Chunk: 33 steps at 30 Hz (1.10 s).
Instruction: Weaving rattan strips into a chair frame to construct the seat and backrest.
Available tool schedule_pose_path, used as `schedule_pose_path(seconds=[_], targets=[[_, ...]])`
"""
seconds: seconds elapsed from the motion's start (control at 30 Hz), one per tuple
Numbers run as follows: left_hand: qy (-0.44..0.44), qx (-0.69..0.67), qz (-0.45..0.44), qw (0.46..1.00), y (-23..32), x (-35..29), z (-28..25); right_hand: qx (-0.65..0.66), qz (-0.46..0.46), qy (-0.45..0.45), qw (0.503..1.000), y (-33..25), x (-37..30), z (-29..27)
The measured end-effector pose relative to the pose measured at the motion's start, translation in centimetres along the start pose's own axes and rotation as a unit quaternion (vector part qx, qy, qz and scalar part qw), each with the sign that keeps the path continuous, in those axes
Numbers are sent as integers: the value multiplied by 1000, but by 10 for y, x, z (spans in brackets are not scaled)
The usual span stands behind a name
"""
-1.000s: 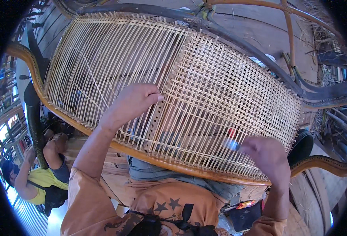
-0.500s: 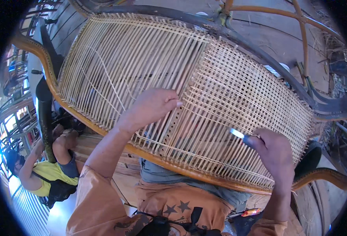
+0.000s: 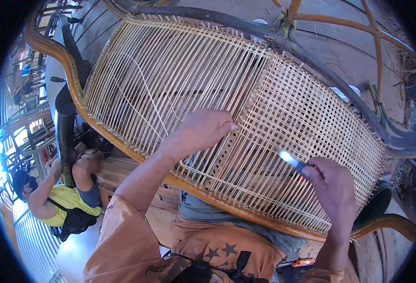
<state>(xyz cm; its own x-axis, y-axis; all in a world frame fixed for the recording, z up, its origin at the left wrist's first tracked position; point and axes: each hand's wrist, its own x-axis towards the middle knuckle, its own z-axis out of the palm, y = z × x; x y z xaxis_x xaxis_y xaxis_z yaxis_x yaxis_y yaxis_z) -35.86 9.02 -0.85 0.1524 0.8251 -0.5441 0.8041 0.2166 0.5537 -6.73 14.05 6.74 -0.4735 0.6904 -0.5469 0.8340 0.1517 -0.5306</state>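
A curved wooden frame (image 3: 137, 155) strung with pale cane strands (image 3: 170, 61) lies across my lap. Its right part is a woven cane lattice (image 3: 321, 108); the left part has only strands running one way, with a few loose ones across them. Between these parts runs a wooden bar with a row of holes (image 3: 224, 153). At that bar my left hand (image 3: 201, 132) is closed, thumb against the fingers; what they pinch is hidden. My right hand (image 3: 333, 181) grips a short knife (image 3: 290, 159) over the woven part, its bright blade pointing up and left.
Dark curved rails (image 3: 217, 19) run behind the cane. Brown poles (image 3: 330, 19) meet at the far right. At the left, another person in a yellow top (image 3: 75, 203) sits near a dark post (image 3: 65, 127). A white round thing (image 3: 349, 92) lies behind the rail.
The whole view has shifted, so the frame and both hands appear a little farther right or lower. Both hands keep nearly the same grip and place over the cane.
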Motion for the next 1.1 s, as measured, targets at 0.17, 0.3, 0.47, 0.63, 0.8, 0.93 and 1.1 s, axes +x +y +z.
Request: schedule_pose_path(seconds=[0.17,0.3,0.47,0.63,0.8,0.93,1.1], targets=[[-8,10,3,1000,2,2,0,-4,14,11,1000,-8,15,19],[-3,2,14,1000,0,0,0,37,-14,-31,999,-5,8,17],[-7,-1,12,1000,-1,1,-1,88,-61,-43,993,-13,1,23],[-26,-9,4,1000,1,4,-5,92,-32,-22,995,-6,11,26],[-33,3,51,998,6,11,2,201,47,95,974,44,-55,-6],[-35,7,-22,999,11,4,-2,296,217,53,929,61,-91,-25],[-19,4,-34,999,20,5,-5,91,181,-83,976,52,-96,-35]])
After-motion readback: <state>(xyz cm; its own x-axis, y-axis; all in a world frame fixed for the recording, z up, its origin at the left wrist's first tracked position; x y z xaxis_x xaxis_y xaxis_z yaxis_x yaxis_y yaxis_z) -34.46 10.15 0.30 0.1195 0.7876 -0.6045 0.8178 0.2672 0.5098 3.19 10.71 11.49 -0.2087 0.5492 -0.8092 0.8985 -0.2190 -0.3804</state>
